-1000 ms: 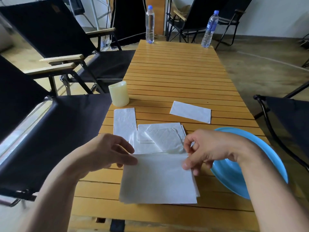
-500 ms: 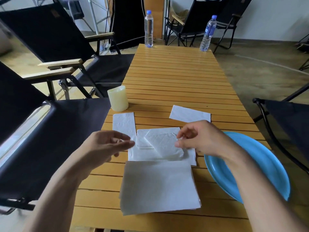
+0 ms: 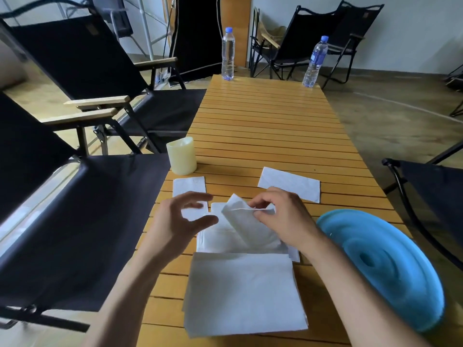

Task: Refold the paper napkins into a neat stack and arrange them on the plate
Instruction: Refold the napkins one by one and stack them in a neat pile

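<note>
A folded stack of white napkins (image 3: 243, 294) lies near the table's front edge. Just behind it sits a pile of loose napkins (image 3: 220, 239). My right hand (image 3: 283, 219) pinches the top edge of one white napkin (image 3: 246, 221) and lifts it off that pile, tilted. My left hand (image 3: 180, 221) hovers beside it with curved fingers, holding nothing. Two more napkins lie flat: one (image 3: 189, 187) at the left by the candle, one (image 3: 290, 184) at the right. The blue plate (image 3: 390, 266) sits at the right front corner, with nothing on it.
A cream pillar candle (image 3: 181, 159) stands on the slatted wooden table (image 3: 270, 126). Two water bottles (image 3: 228, 55) (image 3: 314, 62) stand at the far end. Black folding chairs (image 3: 82, 71) flank the table on the left, another chair (image 3: 436, 191) on the right.
Both hands left the front stack and moved back to the loose pile. My right hand has taken hold of a napkin there and raised it.
</note>
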`<act>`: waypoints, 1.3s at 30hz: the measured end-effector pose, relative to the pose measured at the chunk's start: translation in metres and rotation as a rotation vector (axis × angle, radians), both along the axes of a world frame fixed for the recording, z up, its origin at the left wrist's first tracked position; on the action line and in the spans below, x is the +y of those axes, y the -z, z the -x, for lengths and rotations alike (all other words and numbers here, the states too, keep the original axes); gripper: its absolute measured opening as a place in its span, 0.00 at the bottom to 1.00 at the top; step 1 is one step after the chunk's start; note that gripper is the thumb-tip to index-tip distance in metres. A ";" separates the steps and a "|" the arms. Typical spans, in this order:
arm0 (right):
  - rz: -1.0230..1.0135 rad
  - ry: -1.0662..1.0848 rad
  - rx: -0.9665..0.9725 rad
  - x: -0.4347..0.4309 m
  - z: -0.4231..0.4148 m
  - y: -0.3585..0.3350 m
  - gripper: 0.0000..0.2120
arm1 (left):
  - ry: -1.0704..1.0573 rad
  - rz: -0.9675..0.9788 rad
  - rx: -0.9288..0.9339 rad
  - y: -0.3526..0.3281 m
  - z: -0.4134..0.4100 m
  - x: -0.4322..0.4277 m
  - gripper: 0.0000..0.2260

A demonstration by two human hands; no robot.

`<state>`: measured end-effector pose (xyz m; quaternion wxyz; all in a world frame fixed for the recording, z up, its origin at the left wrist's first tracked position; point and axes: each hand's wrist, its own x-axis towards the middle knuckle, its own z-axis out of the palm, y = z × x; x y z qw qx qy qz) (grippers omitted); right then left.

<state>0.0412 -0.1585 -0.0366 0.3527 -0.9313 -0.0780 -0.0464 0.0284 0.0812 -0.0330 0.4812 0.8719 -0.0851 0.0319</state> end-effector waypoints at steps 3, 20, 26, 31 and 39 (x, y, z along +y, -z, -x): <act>-0.087 -0.040 -0.045 0.001 0.006 -0.018 0.10 | 0.131 -0.099 -0.109 -0.012 0.002 -0.004 0.24; -0.441 -0.050 -0.005 -0.011 0.028 -0.062 0.06 | 0.035 -0.293 -0.238 -0.035 0.018 0.013 0.09; -0.605 -0.104 0.242 -0.029 0.033 -0.077 0.08 | 0.088 0.105 0.001 -0.060 0.028 0.029 0.09; -0.390 -0.277 0.678 -0.041 0.046 -0.078 0.12 | 0.291 0.093 0.540 -0.065 0.036 0.042 0.15; -0.071 -0.261 0.792 -0.030 0.048 -0.065 0.19 | 0.274 -0.316 0.755 -0.050 0.037 0.034 0.13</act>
